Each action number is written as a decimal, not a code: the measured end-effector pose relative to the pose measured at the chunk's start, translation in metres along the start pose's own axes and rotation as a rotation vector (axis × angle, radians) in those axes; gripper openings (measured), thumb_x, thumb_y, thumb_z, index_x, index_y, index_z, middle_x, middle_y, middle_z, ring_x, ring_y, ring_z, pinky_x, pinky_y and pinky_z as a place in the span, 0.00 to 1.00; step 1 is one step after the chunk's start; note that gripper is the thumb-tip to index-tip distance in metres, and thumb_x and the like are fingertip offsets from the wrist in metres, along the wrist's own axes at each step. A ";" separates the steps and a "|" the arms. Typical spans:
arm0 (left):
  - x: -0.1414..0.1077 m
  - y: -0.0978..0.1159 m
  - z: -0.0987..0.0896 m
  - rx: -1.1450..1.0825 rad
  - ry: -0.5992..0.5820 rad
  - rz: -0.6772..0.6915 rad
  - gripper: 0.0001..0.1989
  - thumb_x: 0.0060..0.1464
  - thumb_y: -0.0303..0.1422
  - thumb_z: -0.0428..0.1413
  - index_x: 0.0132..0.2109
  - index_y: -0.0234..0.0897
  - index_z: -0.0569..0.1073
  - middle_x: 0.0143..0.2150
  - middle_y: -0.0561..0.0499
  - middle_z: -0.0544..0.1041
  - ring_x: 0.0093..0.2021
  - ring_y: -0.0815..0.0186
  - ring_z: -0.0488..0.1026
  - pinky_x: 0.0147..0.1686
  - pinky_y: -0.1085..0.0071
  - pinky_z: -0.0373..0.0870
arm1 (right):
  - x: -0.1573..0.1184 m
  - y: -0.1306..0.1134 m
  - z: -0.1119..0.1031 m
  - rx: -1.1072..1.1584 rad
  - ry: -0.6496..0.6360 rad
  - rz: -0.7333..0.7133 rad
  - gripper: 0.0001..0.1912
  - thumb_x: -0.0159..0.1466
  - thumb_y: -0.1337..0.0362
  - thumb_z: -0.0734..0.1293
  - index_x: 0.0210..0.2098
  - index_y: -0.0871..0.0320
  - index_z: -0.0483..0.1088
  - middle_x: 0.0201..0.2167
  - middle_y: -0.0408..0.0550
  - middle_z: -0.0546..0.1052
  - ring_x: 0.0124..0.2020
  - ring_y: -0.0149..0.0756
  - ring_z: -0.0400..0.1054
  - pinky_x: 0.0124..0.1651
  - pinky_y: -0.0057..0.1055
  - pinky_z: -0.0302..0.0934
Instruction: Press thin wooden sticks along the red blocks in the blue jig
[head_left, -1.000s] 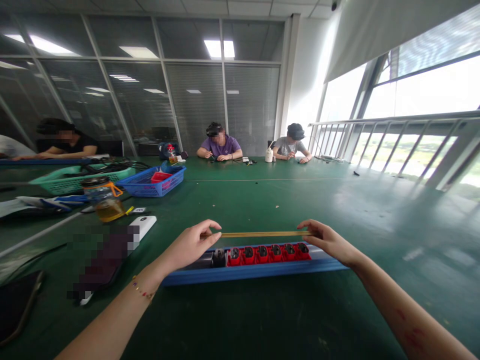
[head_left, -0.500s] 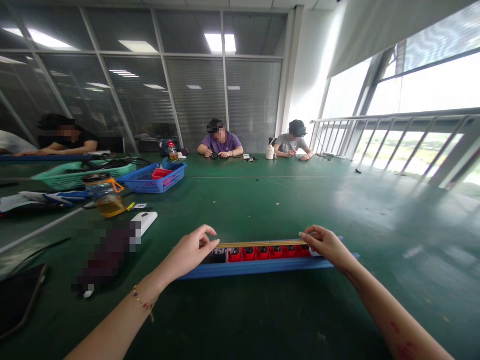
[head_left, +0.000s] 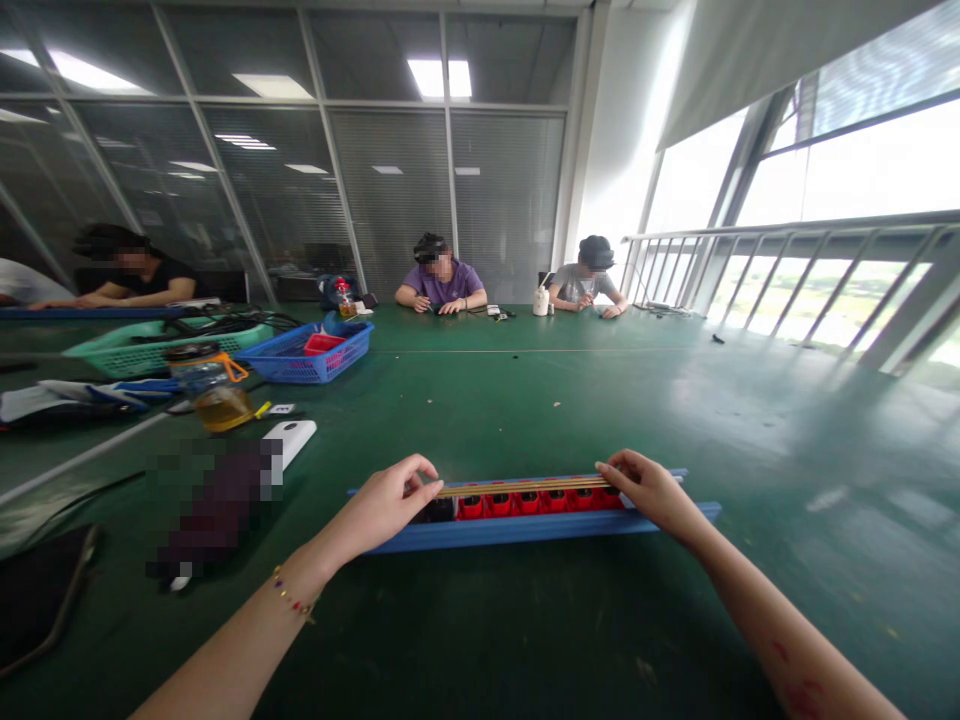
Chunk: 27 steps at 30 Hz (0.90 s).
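Observation:
A long blue tray (head_left: pixel 525 530) lies crosswise on the green table, with a row of several red holders (head_left: pixel 501 505) with black parts in it. Thin tan strips (head_left: pixel 536 486) run lengthwise above the row. My left hand (head_left: pixel 394 495) pinches the strips' left end between thumb and fingertips, over a black block (head_left: pixel 441 508). At the other end, my right hand (head_left: pixel 637 480) closes its thumb and fingers on the strips near the tray's right end. My palms hide both ends of the row.
At the left are a dark pixelated object (head_left: pixel 217 500), a phone (head_left: pixel 41 590), a jar of yellow liquid (head_left: pixel 217 395), a green basket (head_left: pixel 112 357) and a blue basket (head_left: pixel 300 372). Several people sit across the table, one in purple (head_left: pixel 461 285).
The strips' left end and my left hand have shifted very slightly right. Both hands keep their hold. The view has tilted a little.

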<state>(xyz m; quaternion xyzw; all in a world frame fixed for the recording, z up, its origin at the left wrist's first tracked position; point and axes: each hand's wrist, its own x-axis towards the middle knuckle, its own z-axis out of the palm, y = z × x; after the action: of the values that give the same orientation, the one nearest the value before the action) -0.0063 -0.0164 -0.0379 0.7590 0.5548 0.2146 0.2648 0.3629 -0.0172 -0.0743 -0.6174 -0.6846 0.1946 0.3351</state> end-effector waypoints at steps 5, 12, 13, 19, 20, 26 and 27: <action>0.000 0.002 0.000 0.012 0.008 0.027 0.17 0.51 0.46 0.45 0.38 0.39 0.69 0.31 0.52 0.74 0.30 0.66 0.70 0.30 0.73 0.63 | 0.000 0.001 0.000 -0.026 -0.006 -0.002 0.20 0.56 0.45 0.58 0.30 0.56 0.67 0.20 0.41 0.70 0.22 0.31 0.62 0.24 0.26 0.55; -0.001 0.003 -0.009 0.146 0.036 0.068 0.17 0.52 0.46 0.45 0.32 0.40 0.72 0.30 0.54 0.75 0.30 0.66 0.70 0.29 0.75 0.62 | -0.002 -0.002 -0.002 -0.060 -0.023 -0.017 0.20 0.59 0.47 0.56 0.29 0.55 0.68 0.23 0.42 0.72 0.25 0.33 0.65 0.28 0.27 0.57; -0.001 0.003 -0.012 0.174 0.038 0.073 0.17 0.51 0.46 0.46 0.31 0.40 0.72 0.29 0.53 0.75 0.30 0.66 0.70 0.30 0.75 0.62 | -0.002 -0.003 -0.002 -0.061 -0.026 -0.018 0.20 0.59 0.47 0.56 0.29 0.55 0.68 0.23 0.42 0.72 0.25 0.33 0.65 0.28 0.27 0.57; -0.001 0.002 -0.022 0.220 0.017 0.137 0.15 0.52 0.44 0.47 0.32 0.43 0.74 0.33 0.54 0.75 0.34 0.65 0.70 0.33 0.75 0.62 | -0.005 -0.008 -0.007 -0.012 -0.066 -0.027 0.19 0.58 0.48 0.58 0.31 0.56 0.68 0.25 0.43 0.73 0.27 0.33 0.66 0.29 0.27 0.59; -0.001 0.002 -0.023 0.231 0.031 0.156 0.14 0.52 0.43 0.47 0.31 0.43 0.74 0.33 0.54 0.75 0.34 0.65 0.70 0.34 0.75 0.62 | -0.006 -0.008 -0.008 0.001 -0.075 -0.033 0.18 0.58 0.48 0.58 0.31 0.56 0.68 0.26 0.43 0.74 0.28 0.33 0.66 0.30 0.27 0.59; -0.005 0.009 -0.029 0.428 0.210 0.302 0.12 0.53 0.40 0.48 0.33 0.43 0.74 0.36 0.53 0.74 0.39 0.64 0.68 0.40 0.72 0.63 | -0.006 -0.006 -0.010 0.027 -0.070 -0.040 0.18 0.57 0.49 0.60 0.32 0.57 0.68 0.28 0.45 0.75 0.29 0.34 0.68 0.32 0.28 0.61; -0.006 0.010 -0.032 0.458 0.239 0.339 0.12 0.54 0.39 0.47 0.35 0.43 0.74 0.37 0.53 0.74 0.39 0.65 0.68 0.40 0.72 0.63 | -0.005 -0.006 -0.010 0.037 -0.070 -0.038 0.18 0.57 0.49 0.60 0.33 0.57 0.68 0.28 0.45 0.75 0.29 0.34 0.68 0.32 0.28 0.61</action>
<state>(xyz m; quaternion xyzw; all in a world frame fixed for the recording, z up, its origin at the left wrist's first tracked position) -0.0206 -0.0191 -0.0075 0.8500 0.4815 0.2128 -0.0198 0.3655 -0.0249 -0.0648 -0.5907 -0.7039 0.2221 0.3260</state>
